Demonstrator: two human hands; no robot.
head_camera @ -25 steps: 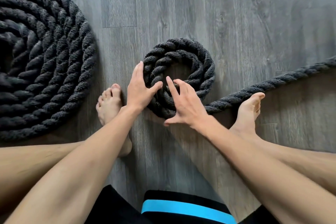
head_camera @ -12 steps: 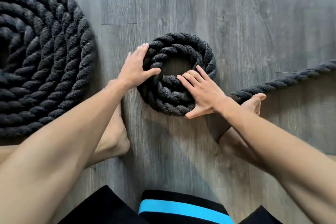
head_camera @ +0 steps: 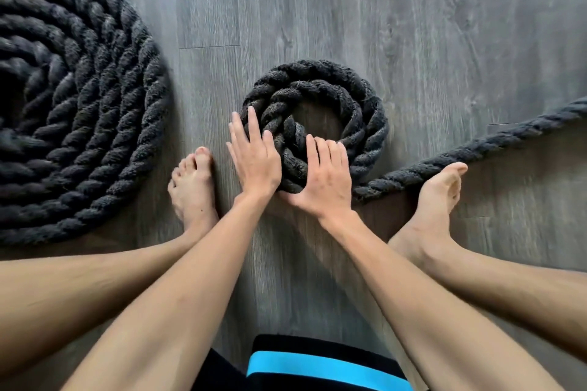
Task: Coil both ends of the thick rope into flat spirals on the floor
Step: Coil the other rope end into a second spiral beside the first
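Note:
A small coil of thick black rope lies flat on the grey wood floor, two turns around a bare middle. My left hand lies flat on its near-left side, fingers spread. My right hand presses flat on its near edge, fingers together. Both hands rest on the rope without gripping it. The loose rope tail runs from the coil's near right out to the right edge. A large finished spiral of the same rope fills the left.
My bare left foot stands between the two coils. My bare right foot touches the rope tail from the near side. Grey wood planks stretch beyond the coil. Black shorts with a blue band show at the bottom.
Both hands slid round the small coil toward its near side and came close together. The coil turned with them, and the camera view shifted slightly.

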